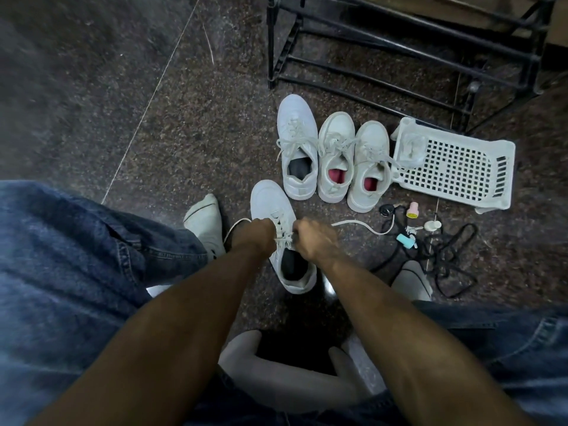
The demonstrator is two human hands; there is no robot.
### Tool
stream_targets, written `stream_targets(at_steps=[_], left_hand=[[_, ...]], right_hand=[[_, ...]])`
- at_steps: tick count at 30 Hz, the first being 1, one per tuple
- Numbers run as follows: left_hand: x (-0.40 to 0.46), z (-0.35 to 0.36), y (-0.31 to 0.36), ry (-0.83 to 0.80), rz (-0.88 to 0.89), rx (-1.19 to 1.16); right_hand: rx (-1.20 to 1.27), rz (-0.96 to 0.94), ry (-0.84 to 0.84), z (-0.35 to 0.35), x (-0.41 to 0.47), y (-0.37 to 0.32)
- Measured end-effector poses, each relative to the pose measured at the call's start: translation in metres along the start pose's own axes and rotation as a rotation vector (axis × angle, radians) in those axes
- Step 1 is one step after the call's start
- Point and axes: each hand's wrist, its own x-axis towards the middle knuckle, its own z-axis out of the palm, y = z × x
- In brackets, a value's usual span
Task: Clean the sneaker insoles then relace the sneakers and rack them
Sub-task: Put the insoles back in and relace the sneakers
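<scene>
4 white sneakers on floor: 3 in a row by rack [399,41], w/ insoles in — 1 dark [299,170], 2 red [336,176]. 4th sneaker [270,207] nearer, betw the knees, dark insole in. Left hand [255,235] & right hand [313,241] both curled on its lace [359,223], pinching at the eyelets; lace end trails right. 1 white basket [455,167] tipped over, touching the row's right end. Black cord tangle [445,256] + small bottles right of it. Floor left of sneakers open.

Open floor [172,124] left of the near sneaker [276,229]; three sneakers [333,158] ahead, basket [455,167] and cord tangle [442,256] block the right.
</scene>
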Motion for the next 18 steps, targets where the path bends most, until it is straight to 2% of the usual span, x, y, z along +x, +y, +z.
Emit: stream_targets(at_steps=[4,8,10,12,15,16,18], left_hand=[[0.008,-0.011,-0.015,-0.121,-0.082,0.039],[0.011,-0.021,-0.026,-0.162,-0.164,-0.017],[0.010,-0.024,-0.026,-0.204,-0.200,-0.097],[0.014,-0.023,-0.031,-0.310,-0.204,-0.215],[0.023,-0.017,-0.045,-0.582,-0.232,-0.719],[0.024,-0.020,-0.046,-0.571,-0.256,-0.936],[0.022,-0.027,-0.042,-0.428,-0.293,-1.301]], right_hand=[[-0.057,0.005,-0.018,-0.016,-0.001,0.014],[-0.126,-0.039,-0.088,-0.032,-0.004,0.028],[-0.089,-0.049,-0.138,-0.030,-0.001,0.035],[0.063,-0.014,-0.211,-0.027,0.003,0.045],[0.494,0.087,-0.268,-0.030,0.004,0.061],[0.662,0.126,-0.276,-0.031,0.003,0.065],[0.943,0.150,-0.288,-0.037,0.001,0.065]])
